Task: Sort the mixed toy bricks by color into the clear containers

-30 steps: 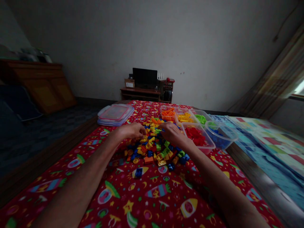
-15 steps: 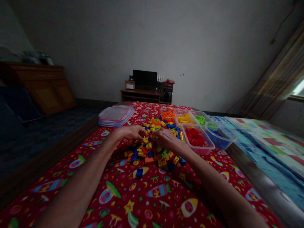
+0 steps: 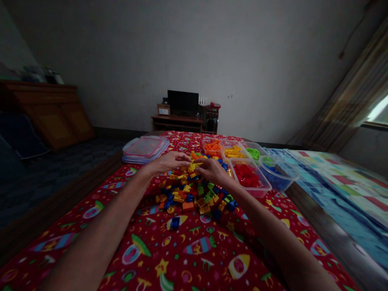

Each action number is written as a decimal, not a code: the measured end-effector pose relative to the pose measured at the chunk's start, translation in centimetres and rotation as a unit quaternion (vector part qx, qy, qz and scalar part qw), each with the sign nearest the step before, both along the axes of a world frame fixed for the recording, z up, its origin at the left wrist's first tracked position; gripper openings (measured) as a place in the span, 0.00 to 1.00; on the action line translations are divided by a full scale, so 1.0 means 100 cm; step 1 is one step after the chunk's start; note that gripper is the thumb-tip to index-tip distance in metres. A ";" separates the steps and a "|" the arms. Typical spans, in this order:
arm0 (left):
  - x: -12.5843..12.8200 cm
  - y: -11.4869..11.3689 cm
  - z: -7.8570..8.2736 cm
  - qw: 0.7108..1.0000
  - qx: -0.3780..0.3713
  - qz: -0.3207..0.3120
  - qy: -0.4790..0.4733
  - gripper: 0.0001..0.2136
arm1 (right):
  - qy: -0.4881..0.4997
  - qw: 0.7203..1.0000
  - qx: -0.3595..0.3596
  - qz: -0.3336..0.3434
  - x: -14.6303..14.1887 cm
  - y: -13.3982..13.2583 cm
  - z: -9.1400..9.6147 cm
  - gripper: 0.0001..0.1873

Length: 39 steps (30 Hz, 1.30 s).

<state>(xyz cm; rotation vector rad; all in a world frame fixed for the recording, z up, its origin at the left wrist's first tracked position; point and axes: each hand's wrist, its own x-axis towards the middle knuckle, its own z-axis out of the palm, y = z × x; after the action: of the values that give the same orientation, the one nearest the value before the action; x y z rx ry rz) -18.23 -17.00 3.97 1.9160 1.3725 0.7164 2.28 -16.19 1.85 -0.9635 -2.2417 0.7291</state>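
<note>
A heap of small plastic bricks in yellow, orange, blue, green and red lies on a red cloth with rocket prints. My left hand and my right hand meet just above the far side of the heap. The fingertips of both pinch a yellow brick between them. Both forearms reach in from the bottom of the view.
Clear tubs stand at the right of the heap: red bricks, blue bricks, green, yellow and orange. Stacked lids lie at the far left. A blue patterned mat lies at the right.
Both hands have lifted off the heap and come together, now pinching a yellow brick between them. The view has shifted slightly.
</note>
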 end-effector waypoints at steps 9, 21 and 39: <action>0.026 0.008 -0.019 0.997 -0.007 0.064 -0.048 0.22 | -0.021 0.999 0.017 -0.029 0.002 -0.001 0.003 0.17; 0.045 0.005 -0.022 0.975 -0.009 0.123 -0.184 0.46 | -0.026 0.998 0.008 -0.049 0.004 -0.004 0.009 0.18; 0.016 0.011 -0.006 0.967 0.112 0.162 -0.161 0.22 | -0.089 0.964 0.074 -0.241 0.088 0.092 0.050 0.10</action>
<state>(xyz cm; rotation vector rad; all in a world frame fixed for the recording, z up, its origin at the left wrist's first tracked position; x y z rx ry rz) -16.61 -15.89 3.40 1.6568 1.4554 1.3301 11.05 -6.98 6.84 -1.4711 -2.0442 0.2626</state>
